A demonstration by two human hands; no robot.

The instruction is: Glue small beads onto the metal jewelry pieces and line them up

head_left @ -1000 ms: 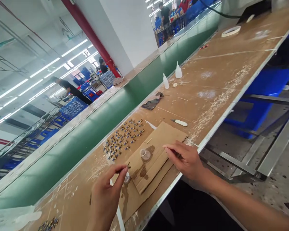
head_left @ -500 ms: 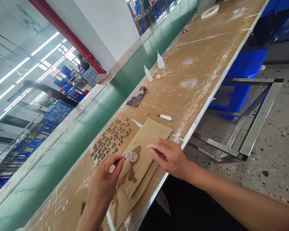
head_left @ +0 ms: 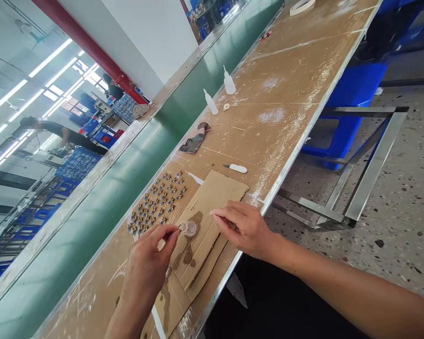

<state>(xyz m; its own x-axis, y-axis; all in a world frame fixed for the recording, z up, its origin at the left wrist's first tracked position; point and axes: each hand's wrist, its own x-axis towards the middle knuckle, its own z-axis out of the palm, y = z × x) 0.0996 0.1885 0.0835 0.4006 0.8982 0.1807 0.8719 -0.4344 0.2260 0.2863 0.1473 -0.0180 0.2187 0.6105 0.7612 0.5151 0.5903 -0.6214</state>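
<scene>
My left hand (head_left: 149,259) is closed in a pinch, thumb against index finger, right beside a small clear cup (head_left: 189,229). Whatever sits between those fingertips is too small to make out. Over the right part of the cardboard (head_left: 223,186), my right hand (head_left: 246,228) is also pinched, and its fingertips hide anything they may hold. The cup stands on the cardboard among dark wet stains. A thin wooden stick (head_left: 194,204) lies on the cardboard as well. Many small brass-and-blue parts (head_left: 159,200) are spread in rows beyond my left hand.
Farther up the bench lie a white-handled knife (head_left: 238,168), a dark cloth scrap (head_left: 194,142) and two white squeeze bottles (head_left: 210,102). A tape roll (head_left: 301,7) is at the far end. A blue stool (head_left: 349,127) and a metal frame (head_left: 369,165) stand right of the bench.
The whole view has shifted slightly, so everything appears a little farther left and up. Both hands keep their pinches in nearly the same places over the bench.
</scene>
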